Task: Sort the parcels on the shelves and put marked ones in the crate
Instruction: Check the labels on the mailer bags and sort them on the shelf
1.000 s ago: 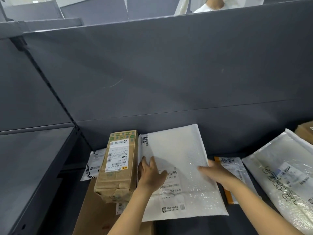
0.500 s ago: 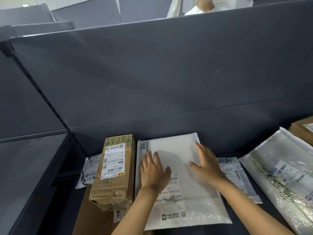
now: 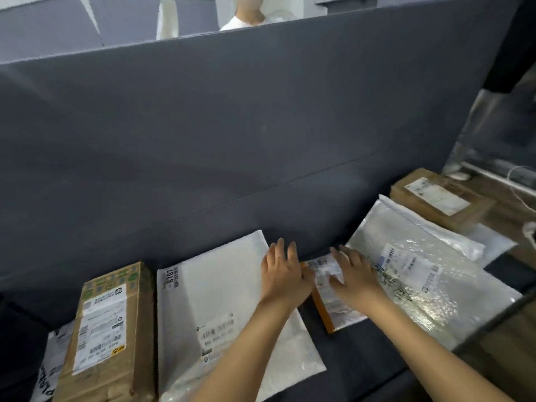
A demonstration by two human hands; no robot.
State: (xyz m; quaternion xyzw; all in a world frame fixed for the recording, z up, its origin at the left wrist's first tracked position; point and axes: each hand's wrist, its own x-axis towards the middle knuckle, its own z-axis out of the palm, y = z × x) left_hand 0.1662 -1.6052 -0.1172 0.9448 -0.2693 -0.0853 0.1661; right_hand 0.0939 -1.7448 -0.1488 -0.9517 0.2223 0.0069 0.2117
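Left hand flat on white mailer, right hand flat on orange-edged packet — fingers straight, gripping nothing; bubble-wrap parcel crowds right.

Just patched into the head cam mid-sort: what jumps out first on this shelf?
Both hands sit centre frame: the left hand lies flat on the right edge of the big white mailer marked 8707, while the right hand rests spread on a small orange-edged parcel beside it. A brown carton flanks them at far left, a shiny bubble-wrap bag at right.
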